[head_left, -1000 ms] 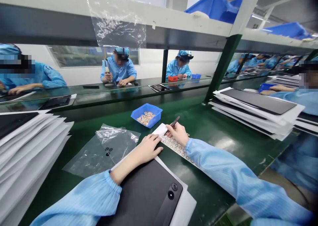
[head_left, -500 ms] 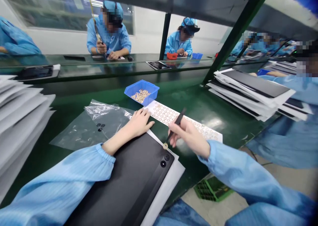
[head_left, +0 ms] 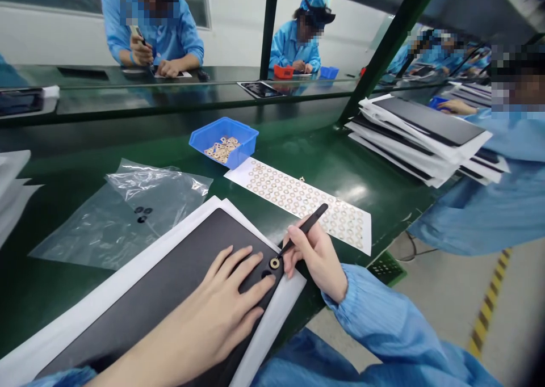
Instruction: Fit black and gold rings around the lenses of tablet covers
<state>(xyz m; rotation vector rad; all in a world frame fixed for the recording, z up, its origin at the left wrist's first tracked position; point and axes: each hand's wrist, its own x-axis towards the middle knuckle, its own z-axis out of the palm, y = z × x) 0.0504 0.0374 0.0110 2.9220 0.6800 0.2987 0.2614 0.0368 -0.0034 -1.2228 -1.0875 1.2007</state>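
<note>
Although the green tabletop is crowded, the black panel lies nearest the person, on a white sheet. The panel looks stiff and fairly light, and its smooth face may slide, so its long edges seem the safest hold. A stack of panels sits far beyond it to the right, a plastic bag lies just left of it, and a blue bin of small rings stands beyond it. A sheet of rings lies just beyond it. The left hand presses flat on the panel, its grip open and empty. The right hand grips black tweezers firmly, their tips at a small, fragile-looking ring by the panel's corner.
</note>
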